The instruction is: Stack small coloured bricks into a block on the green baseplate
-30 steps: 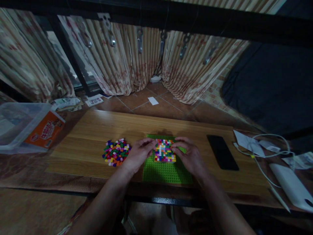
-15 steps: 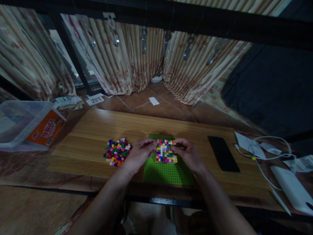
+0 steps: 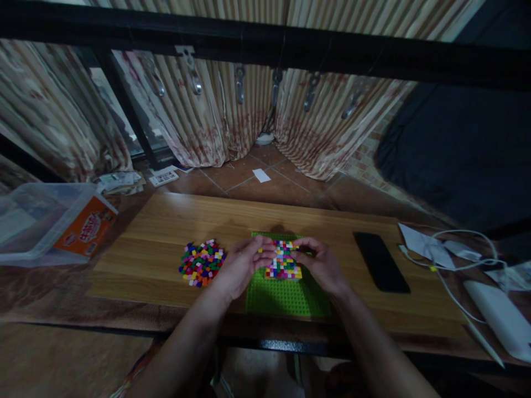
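A layered block of small multicoloured toy bricks [image 3: 284,265] stands on a green studded baseplate [image 3: 286,298]. My left hand [image 3: 244,262] is at the block's left side, palm turned partly up and fingers curled, covering its upper left part. Between its thumb and fingers shows a small yellow brick [image 3: 260,250]. At the upper right edge of the block, my right hand [image 3: 319,262] has thumb and index finger bent together in a pinch. Whatever is between those fingertips is too small to make out. A pile of loose toy bricks [image 3: 202,262] lies left of the baseplate.
A black phone [image 3: 381,262] lies on the wooden board [image 3: 136,254] to the right. Beyond it are white cables [image 3: 456,268] and a white device [image 3: 495,318]. A clear plastic box [image 3: 50,221] with an orange label stands at the left. Metal hooks hang from a dark bar [image 3: 265,41].
My left hand has rolled its palm upward and its fingers now cover more of the block. The right hand stays at the block's right edge. The view has tilted slightly up.
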Tool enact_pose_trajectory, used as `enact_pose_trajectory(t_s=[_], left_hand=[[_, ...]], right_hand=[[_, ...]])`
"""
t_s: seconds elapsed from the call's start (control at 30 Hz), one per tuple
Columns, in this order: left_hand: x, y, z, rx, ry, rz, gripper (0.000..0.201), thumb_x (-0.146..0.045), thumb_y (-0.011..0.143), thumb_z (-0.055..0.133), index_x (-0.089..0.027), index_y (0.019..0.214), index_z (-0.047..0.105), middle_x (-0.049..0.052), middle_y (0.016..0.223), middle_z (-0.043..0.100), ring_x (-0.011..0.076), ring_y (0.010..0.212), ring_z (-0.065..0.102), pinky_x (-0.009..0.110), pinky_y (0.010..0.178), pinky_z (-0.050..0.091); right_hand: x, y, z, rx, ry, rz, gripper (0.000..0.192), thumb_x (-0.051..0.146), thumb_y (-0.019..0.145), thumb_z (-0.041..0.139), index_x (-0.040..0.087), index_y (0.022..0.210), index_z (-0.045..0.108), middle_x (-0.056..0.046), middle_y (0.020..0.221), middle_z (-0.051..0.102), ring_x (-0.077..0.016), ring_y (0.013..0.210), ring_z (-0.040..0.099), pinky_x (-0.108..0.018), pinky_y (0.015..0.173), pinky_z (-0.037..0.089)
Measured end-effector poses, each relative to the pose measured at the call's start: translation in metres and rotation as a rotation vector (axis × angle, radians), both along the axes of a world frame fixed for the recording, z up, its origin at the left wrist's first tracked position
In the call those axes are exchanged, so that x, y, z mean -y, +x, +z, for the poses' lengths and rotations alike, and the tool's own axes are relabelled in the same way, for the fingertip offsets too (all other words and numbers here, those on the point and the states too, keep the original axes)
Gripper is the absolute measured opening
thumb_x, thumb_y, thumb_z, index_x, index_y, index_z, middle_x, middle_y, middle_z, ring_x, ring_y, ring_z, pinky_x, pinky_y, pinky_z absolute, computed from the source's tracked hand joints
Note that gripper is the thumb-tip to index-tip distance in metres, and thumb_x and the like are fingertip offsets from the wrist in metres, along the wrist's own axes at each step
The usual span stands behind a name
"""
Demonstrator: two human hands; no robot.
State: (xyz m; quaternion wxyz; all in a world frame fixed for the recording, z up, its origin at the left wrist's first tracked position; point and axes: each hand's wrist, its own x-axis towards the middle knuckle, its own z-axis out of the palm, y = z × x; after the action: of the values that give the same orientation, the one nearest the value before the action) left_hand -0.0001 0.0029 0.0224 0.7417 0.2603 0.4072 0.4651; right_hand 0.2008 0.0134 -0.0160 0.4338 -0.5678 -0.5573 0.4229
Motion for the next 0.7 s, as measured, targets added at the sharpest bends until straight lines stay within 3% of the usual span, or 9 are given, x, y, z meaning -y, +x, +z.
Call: enact_pose_trajectory(t_s=[0.13, 0.23, 0.37, 0.7], left_hand=[[0.000, -0.001, 0.006, 0.131, -0.060, -0.050, 0.041, -0.049, 0.089, 0.055, -0.011, 0.100, 0.066, 0.014, 0.103, 0.069, 0.0191, 0.096, 0.065, 0.031, 0.092, 0.049], [0.000, 0.001, 0.007, 0.192, -0.062, -0.084, 0.045, -0.052, 0.090, 0.051, -0.012, 0.106, 0.065, 0.014, 0.108, 0.068, 0.0194, 0.101, 0.064, 0.031, 0.094, 0.047], [0.003, 0.005, 0.005, 0.248, -0.040, -0.125, 0.046, -0.053, 0.088, 0.054, -0.014, 0.109, 0.064, 0.012, 0.109, 0.066, 0.0171, 0.099, 0.062, 0.028, 0.091, 0.046], [0.011, 0.009, -0.001, 0.273, 0.070, -0.242, 0.054, -0.055, 0.083, 0.060, -0.017, 0.121, 0.059, 0.011, 0.116, 0.065, 0.0188, 0.104, 0.060, 0.030, 0.092, 0.044]], right_hand=[[0.009, -0.010, 0.012, 0.110, 0.256, -0.088, 0.018, 0.038, 0.079, 0.068, 0.024, 0.089, 0.071, -0.004, 0.103, 0.067, -0.0217, 0.099, 0.062, -0.038, 0.089, 0.047], [0.019, -0.023, 0.023, 0.219, 0.414, -0.011, 0.014, 0.035, 0.086, 0.061, 0.028, 0.093, 0.072, -0.004, 0.100, 0.066, -0.0201, 0.098, 0.062, -0.037, 0.089, 0.048], [0.026, -0.037, 0.027, 0.359, 0.482, 0.087, 0.016, 0.032, 0.089, 0.059, 0.029, 0.100, 0.071, -0.004, 0.101, 0.066, -0.0208, 0.098, 0.060, -0.037, 0.086, 0.048], [0.025, -0.039, 0.019, 0.499, 0.563, 0.063, 0.016, 0.029, 0.091, 0.058, 0.026, 0.100, 0.070, -0.005, 0.100, 0.068, -0.0222, 0.094, 0.059, -0.040, 0.083, 0.047]])
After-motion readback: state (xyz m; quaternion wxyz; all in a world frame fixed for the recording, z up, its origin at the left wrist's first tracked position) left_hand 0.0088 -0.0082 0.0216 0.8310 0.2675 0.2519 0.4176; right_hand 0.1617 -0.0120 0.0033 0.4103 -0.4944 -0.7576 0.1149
